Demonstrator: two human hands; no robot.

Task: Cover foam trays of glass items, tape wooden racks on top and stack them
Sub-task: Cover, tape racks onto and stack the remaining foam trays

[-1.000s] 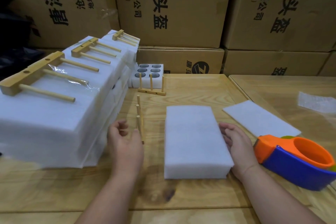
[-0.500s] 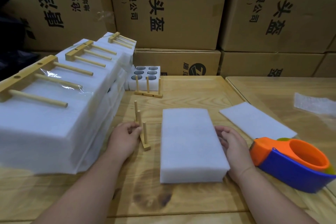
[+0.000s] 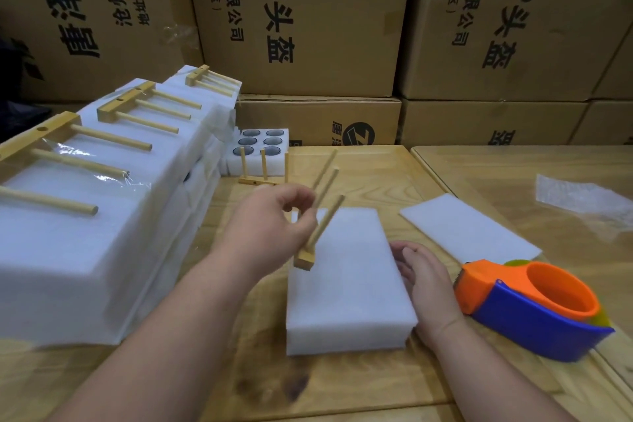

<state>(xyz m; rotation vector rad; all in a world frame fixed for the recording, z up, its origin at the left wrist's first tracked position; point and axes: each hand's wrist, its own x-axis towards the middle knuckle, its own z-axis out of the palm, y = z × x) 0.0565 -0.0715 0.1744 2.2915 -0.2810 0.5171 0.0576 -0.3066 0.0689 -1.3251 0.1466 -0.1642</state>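
Note:
A covered white foam tray (image 3: 346,281) lies on the wooden table in front of me. My left hand (image 3: 270,226) grips a wooden rack (image 3: 323,212) with three pegs and holds it tilted in the air over the tray's left edge. My right hand (image 3: 424,281) rests with relaxed fingers against the tray's right side. An orange and blue tape dispenser (image 3: 534,305) sits just right of that hand. At the left stands a stack of foam trays (image 3: 85,223) with wooden racks taped on top.
An open foam tray of glass items (image 3: 260,147) sits at the back, with another upright wooden rack (image 3: 263,168) before it. A loose foam sheet (image 3: 469,229) lies right of centre. A clear plastic piece (image 3: 579,195) lies far right. Cardboard boxes (image 3: 308,20) wall the back.
My left hand has taken the rack off the table beside the tray and lifted it, tilted, over the tray's left edge. My right hand has stayed at the tray's right side.

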